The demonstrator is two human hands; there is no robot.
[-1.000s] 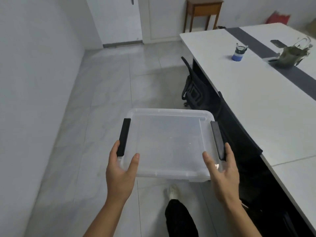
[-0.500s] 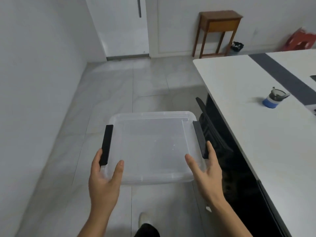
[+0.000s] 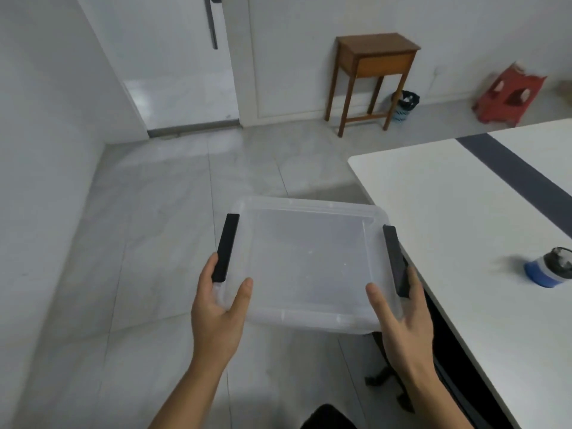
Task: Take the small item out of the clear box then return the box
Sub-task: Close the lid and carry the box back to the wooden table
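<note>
Since a second ago I have carried the clear box (image 3: 309, 261) forward past the white tabletop (image 3: 448, 230); the box now sits left of its near corner, held above the pale tiled floor (image 3: 148, 243). My left hand (image 3: 216, 308) has its grip closed on the box's near left corner, my right hand (image 3: 402, 317) on the near right, thumbs on the lid. Black latches (image 3: 226, 247) flank the lid. The wooden side table (image 3: 371, 75) and white door (image 3: 185, 57) beyond the box look closer. A blue-based bottle (image 3: 548, 267) rests on the tabletop.
</note>
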